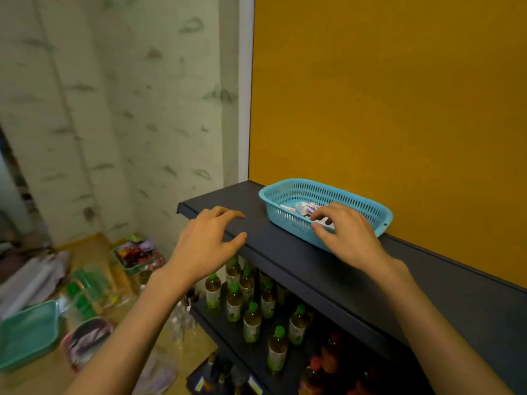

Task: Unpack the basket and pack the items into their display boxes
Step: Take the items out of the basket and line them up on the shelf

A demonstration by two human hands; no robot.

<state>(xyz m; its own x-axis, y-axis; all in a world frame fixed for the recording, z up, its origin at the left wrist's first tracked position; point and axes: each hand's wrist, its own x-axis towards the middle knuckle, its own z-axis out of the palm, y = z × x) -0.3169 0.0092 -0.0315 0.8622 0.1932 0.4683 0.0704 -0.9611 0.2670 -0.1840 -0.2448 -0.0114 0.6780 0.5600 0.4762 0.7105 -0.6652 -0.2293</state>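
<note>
A light blue slotted basket (368, 205) stands on the dark top shelf (285, 258) against the orange wall. Inside lie a few small sachets (306, 208), white and purple. My right hand (346, 233) reaches over the basket's near rim, with its fingers curled down among the sachets; whether they grip one I cannot tell. My left hand (209, 239) hovers over the shelf's left front edge, fingers loosely bent and holding nothing. No display box is in view.
Rows of green-capped bottles (251, 306) fill the shelf below, with red-capped bottles (330, 363) further down. On the floor at left lie a teal tray (28, 334), a basket of packets (137, 255) and loose clutter. A patterned curtain (114, 109) hangs at left.
</note>
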